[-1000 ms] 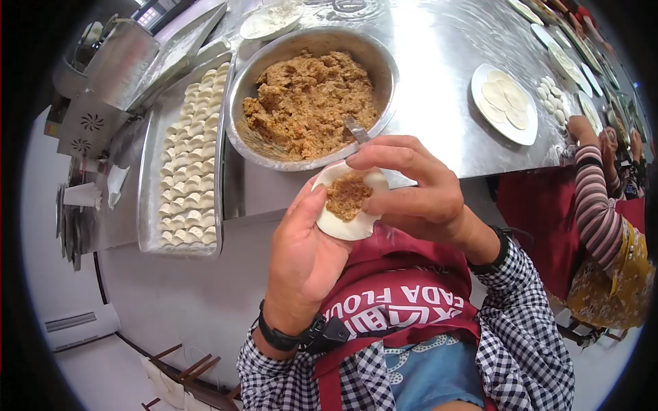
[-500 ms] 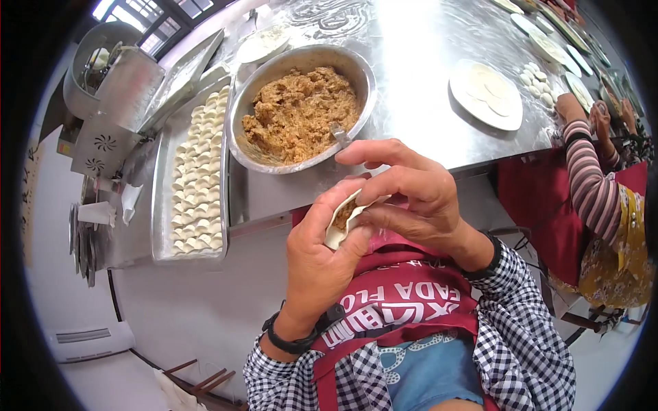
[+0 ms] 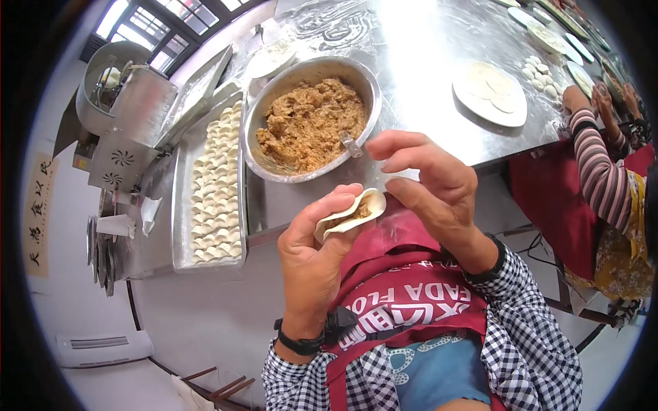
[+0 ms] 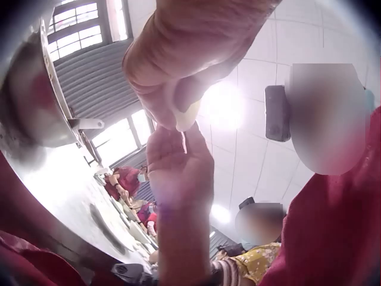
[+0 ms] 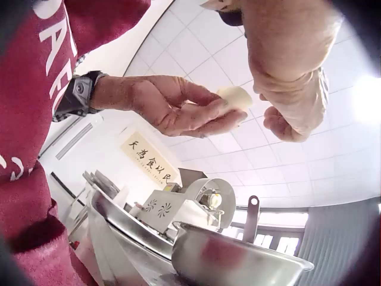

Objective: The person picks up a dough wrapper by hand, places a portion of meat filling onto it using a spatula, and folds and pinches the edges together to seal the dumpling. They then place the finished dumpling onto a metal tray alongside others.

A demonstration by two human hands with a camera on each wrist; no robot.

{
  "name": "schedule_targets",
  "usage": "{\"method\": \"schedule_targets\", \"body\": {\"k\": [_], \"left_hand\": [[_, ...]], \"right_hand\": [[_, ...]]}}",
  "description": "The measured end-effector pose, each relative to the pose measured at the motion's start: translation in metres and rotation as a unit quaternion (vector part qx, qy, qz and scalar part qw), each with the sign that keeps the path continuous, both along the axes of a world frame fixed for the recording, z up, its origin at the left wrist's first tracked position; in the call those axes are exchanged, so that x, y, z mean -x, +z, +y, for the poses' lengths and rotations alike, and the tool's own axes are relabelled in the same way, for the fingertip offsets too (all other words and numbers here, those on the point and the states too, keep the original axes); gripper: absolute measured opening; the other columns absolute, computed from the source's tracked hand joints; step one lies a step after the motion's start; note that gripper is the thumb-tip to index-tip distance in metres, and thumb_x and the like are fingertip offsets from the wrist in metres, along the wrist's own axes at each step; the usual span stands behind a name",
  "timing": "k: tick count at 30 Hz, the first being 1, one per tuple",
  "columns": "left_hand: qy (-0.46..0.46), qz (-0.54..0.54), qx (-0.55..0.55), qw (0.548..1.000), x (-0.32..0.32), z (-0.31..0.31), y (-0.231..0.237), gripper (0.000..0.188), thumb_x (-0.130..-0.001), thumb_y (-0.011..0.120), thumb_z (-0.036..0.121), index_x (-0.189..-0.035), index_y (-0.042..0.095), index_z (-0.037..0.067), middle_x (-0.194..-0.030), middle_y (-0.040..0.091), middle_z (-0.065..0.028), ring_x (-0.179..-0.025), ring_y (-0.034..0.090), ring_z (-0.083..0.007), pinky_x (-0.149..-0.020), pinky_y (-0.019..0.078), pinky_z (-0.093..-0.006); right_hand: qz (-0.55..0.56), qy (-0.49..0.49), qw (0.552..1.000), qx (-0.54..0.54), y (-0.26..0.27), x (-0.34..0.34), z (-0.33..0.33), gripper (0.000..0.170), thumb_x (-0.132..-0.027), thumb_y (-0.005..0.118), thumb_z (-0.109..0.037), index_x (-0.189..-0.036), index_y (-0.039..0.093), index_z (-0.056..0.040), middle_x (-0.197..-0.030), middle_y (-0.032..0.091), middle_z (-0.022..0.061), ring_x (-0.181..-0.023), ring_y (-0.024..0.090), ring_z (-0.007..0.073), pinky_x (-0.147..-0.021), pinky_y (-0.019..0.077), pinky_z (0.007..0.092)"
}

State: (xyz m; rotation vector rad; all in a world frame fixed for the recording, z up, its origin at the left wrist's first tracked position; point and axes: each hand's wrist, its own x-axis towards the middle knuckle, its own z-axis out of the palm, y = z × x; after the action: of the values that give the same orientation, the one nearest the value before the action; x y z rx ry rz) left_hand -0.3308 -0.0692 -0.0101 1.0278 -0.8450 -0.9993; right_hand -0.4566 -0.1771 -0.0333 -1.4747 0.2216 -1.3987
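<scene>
Your left hand (image 3: 312,245) is pinching a half-folded dumpling wrapper (image 3: 374,201) around its filling (image 3: 360,212); your right hand (image 3: 440,195) is hovering just beside it, fingers parted.

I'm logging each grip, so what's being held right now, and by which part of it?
The left hand holds a folded wrapper by its two sides, fingers on one, thumb on the other. The right hand holds nothing.

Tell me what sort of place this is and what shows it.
Probably a dumpling-making kitchen or workshop: rows of dumplings line a tray, a metal bowl holds brown filling, and a striped-sleeved person is at the flour-smudged metal table.
</scene>
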Motion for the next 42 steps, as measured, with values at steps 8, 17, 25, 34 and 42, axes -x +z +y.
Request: {"method": "schedule_targets", "body": {"k": [8, 17, 25, 34, 42], "left_hand": [[0.021, 0.055, 0.041, 0.997, 0.009, -0.003, 0.002, 0.032, -0.077, 0.063, -0.005, -0.108, 0.056, -0.001, -0.113, 0.055, -0.0135, -0.101, 0.056, -0.0196, -0.088, 0.0479, -0.0298], [0.062, 0.022, 0.06, 0.996, 0.012, -0.002, -0.004, 0.027, -0.078, 0.062, -0.004, -0.105, 0.057, -0.002, -0.112, 0.056, -0.0138, -0.1, 0.056, -0.0189, -0.088, 0.0471, -0.0288], [0.06, 0.009, 0.07, 0.996, 0.015, -0.007, -0.003, 0.031, -0.08, 0.06, -0.004, -0.11, 0.053, -0.002, -0.111, 0.056, -0.0129, -0.102, 0.055, -0.0189, -0.089, 0.0467, -0.0284], [0.052, 0.012, 0.072, 0.996, 0.013, -0.002, -0.006, 0.029, -0.08, 0.057, -0.008, -0.108, 0.053, -0.003, -0.111, 0.056, -0.0132, -0.1, 0.057, -0.0196, -0.088, 0.0469, -0.0293], [0.064, 0.085, 0.031, 0.994, 0.021, 0.001, 0.005, 0.038, -0.08, 0.055, -0.008, -0.116, 0.045, -0.001, -0.107, 0.056, -0.0112, -0.098, 0.057, -0.0171, -0.087, 0.0466, -0.0271]], "right_hand": [[0.007, -0.024, 0.998, 0.062, -0.008, -0.005, 0.016, 0.024, -0.07, 0.069, -0.002, -0.093, 0.06, 0.0003, -0.105, 0.059, 0.016, -0.094, 0.06, 0.023, -0.078, 0.0477, 0.0297], [0.06, -0.17, 0.957, 0.227, 0.0, -0.009, 0.015, 0.031, -0.06, 0.072, -0.003, -0.089, 0.06, -0.0008, -0.1, 0.058, 0.016, -0.083, 0.06, 0.0276, -0.068, 0.049, 0.0334], [0.071, -0.215, 0.932, 0.283, 0.005, -0.011, 0.012, 0.028, -0.059, 0.07, -0.004, -0.084, 0.059, -0.0013, -0.096, 0.059, 0.0146, -0.082, 0.06, 0.0276, -0.066, 0.0484, 0.0334], [0.08, -0.165, 0.948, 0.26, 0.008, -0.011, 0.012, 0.025, -0.062, 0.07, -0.002, -0.085, 0.059, -0.001, -0.098, 0.059, 0.0129, -0.084, 0.06, 0.0269, -0.067, 0.0491, 0.0325], [0.026, 0.018, 0.996, 0.089, 0.004, -0.011, 0.013, 0.019, -0.069, 0.07, 0.0, -0.085, 0.06, -0.0005, -0.103, 0.057, 0.0131, -0.088, 0.058, 0.0208, -0.07, 0.0482, 0.0272]]}}
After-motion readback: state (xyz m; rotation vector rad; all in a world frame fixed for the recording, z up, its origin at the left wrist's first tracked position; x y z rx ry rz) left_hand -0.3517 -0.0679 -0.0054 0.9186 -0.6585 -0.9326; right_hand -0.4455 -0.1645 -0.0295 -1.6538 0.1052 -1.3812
